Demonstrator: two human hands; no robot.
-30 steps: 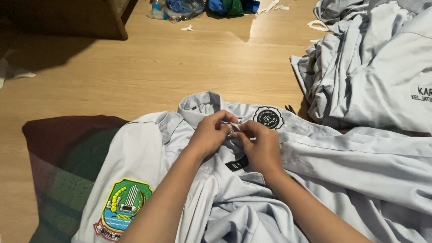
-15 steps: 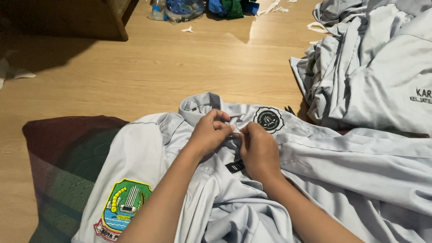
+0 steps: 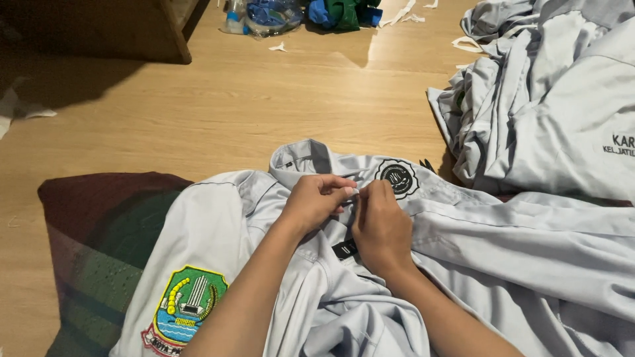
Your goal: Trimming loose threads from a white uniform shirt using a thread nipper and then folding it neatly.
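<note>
Both hands, left hand point(image 3: 316, 201) and right hand point(image 3: 380, 225), pinch the grey shirt point(image 3: 503, 251) placket with closed fingers; round black badge point(image 3: 397, 177) at one o'clock, shield-shaped coloured patch point(image 3: 186, 305) at seven.

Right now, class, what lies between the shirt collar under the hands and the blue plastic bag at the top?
In the head view, only bare wooden floor lies between the shirt collar and the blue plastic bag, apart from one small white scrap.
</note>
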